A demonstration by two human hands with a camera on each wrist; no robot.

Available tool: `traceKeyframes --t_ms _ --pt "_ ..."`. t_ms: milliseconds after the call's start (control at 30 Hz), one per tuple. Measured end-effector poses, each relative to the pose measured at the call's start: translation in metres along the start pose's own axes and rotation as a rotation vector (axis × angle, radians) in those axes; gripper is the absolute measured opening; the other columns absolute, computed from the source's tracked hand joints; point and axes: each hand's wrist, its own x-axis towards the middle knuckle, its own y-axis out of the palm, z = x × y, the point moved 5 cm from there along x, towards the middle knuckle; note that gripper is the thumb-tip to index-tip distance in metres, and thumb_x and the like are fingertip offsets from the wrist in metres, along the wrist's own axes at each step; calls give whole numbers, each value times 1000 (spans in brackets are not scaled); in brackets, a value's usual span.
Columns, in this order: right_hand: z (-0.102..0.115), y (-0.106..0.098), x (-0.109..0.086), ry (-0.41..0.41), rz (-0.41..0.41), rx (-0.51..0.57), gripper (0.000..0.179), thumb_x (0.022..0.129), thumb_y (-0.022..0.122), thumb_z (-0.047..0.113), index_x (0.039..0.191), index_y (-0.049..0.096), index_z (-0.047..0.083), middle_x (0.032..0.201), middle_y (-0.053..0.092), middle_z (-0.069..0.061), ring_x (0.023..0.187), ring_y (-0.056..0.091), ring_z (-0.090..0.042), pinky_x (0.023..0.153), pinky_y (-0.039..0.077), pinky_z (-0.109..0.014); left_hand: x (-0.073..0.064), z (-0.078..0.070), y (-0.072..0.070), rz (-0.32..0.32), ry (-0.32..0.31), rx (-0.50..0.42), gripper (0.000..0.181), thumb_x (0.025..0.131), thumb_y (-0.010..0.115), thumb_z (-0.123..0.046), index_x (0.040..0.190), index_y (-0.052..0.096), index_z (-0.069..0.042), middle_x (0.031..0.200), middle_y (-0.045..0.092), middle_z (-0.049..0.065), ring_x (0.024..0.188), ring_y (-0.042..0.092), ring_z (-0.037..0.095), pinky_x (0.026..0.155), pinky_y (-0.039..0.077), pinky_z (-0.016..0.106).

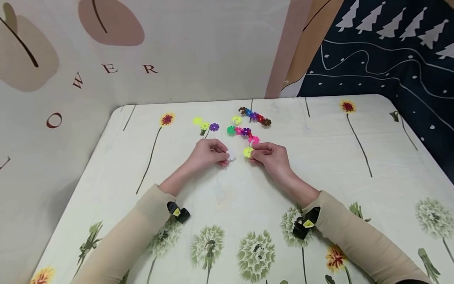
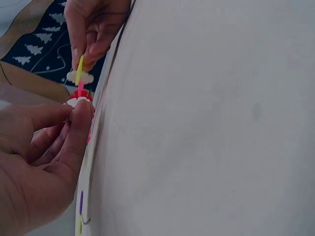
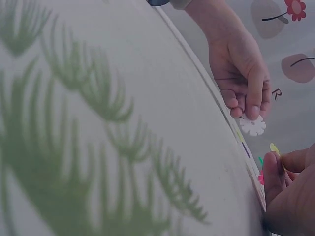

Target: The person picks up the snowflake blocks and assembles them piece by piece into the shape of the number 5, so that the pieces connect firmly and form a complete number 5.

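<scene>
My left hand pinches a white notched flower disc between thumb and fingers; the disc also shows in the right wrist view, below the fingertips. To its right, my right hand pinches a yellow flower disc at the near end of a joined row of colored discs. The row runs back past a pink disc and a dark purple disc to a green disc. In the left wrist view a second white disc sits against the yellow one, seen edge-on. A small gap separates the two hands.
Behind the row lies another chain of brown, blue and red discs. A yellow disc rests between them. Two yellow discs and a purple disc lie to the left. The flower-print tablecloth meets a fabric backdrop at the far edge.
</scene>
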Motion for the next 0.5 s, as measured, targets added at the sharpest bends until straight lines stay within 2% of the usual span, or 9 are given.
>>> traceKeyframes --t_ms 133,333,500 --pt "0 2 0 -4 -1 11 25 95 69 -5 120 67 -11 98 73 -17 77 75 -16 79 62 -31 -2 -6 12 -4 35 0 10 93 71 4 101 68 8 88 70 19 72 74 24 69 64 36" --pt "0 2 -1 -9 3 12 26 96 68 -5 121 67 -11 102 74 -21 78 75 -17 81 62 -32 -4 -16 23 -36 135 82 6 91 71 6 97 69 8 83 71 16 68 73 23 65 63 34" --pt "0 0 -1 -13 2 14 26 96 68 -5 122 68 -10 103 74 -22 79 76 -19 81 62 -32 -5 -19 26 -62 145 104 6 91 72 5 96 69 6 82 71 14 67 72 22 66 63 32"
